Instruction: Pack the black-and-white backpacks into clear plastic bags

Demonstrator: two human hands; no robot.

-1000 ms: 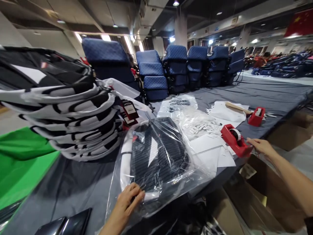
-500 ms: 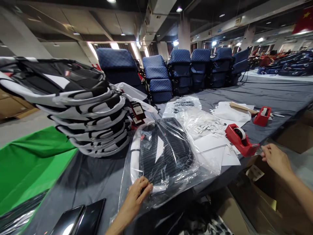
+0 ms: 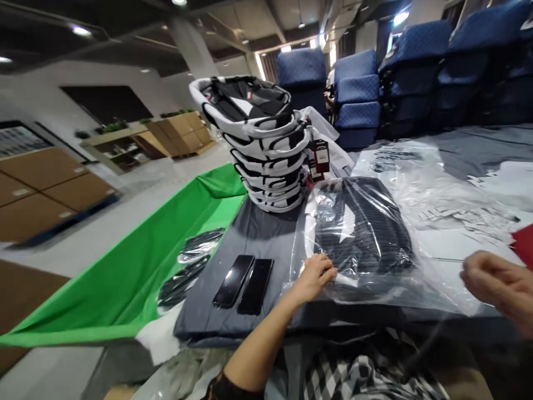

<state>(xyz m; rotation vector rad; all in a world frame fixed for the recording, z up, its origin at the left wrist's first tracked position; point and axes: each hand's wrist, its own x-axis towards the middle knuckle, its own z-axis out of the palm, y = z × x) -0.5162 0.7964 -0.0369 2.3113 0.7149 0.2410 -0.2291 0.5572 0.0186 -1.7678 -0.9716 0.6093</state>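
Observation:
A black backpack sealed in a clear plastic bag (image 3: 362, 233) lies on the grey-covered table (image 3: 258, 233) in front of me. My left hand (image 3: 316, 273) rests on the bag's near left edge, fingers bent and pressed onto the plastic. My right hand (image 3: 497, 286) hovers at the right, just past the bag's near right corner, blurred, with its fingers curled together; what they hold is not visible. The tip of a red tape dispenser (image 3: 525, 244) shows at the right edge, beyond that hand.
A tall stack of black-and-white bags (image 3: 266, 150) stands behind the bagged backpack. Two dark phones (image 3: 244, 280) lie left of my left hand. Green cloth (image 3: 137, 266) drapes at the left. Blue bags (image 3: 358, 94) are piled at the back; white paper sheets (image 3: 458, 244) lie under loose plastic.
My view has swung left. The right hand left the tape dispenser and came back toward me, fingers closed. The left hand stayed on the bag's edge.

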